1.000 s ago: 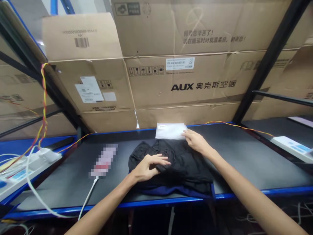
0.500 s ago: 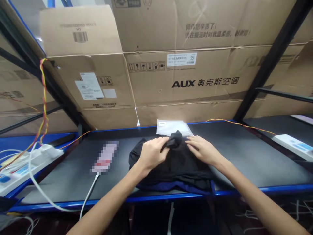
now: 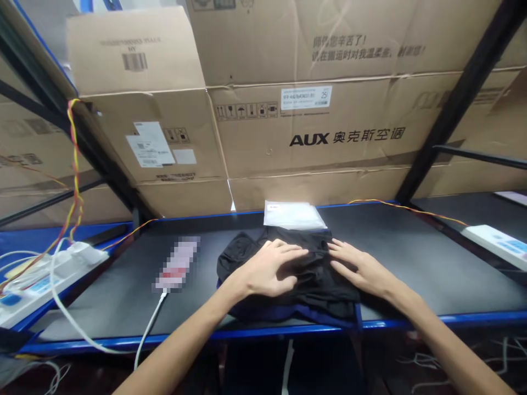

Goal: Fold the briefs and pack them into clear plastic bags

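Note:
A black garment [image 3: 304,282] with dark blue cloth along its near edge lies bunched at the middle front of the shelf; its exact kind is not clear. My left hand [image 3: 272,269] rests flat on its left part, fingers stretched to the right and thumb apart. On the garment's right side lies my right hand [image 3: 354,263], open, its fingertips on the cloth. Neither hand grips anything. Just behind the garment is a flat, whitish plastic bag [image 3: 293,215] with a small label, partly covered by the cloth at its near edge.
A blurred-out phone [image 3: 177,264] on a white cable lies to the left on the dark shelf [image 3: 411,247]. White power strips [image 3: 496,244] stand at both sides. Cardboard [image 3: 255,137] closes off the back, between black posts [image 3: 448,109]. A yellow-red wire runs along the rear.
My left hand has let go of the bunched fold of black cloth, which now lies flatter. Its fingers have spread out. My right hand has shifted slightly right and nearer.

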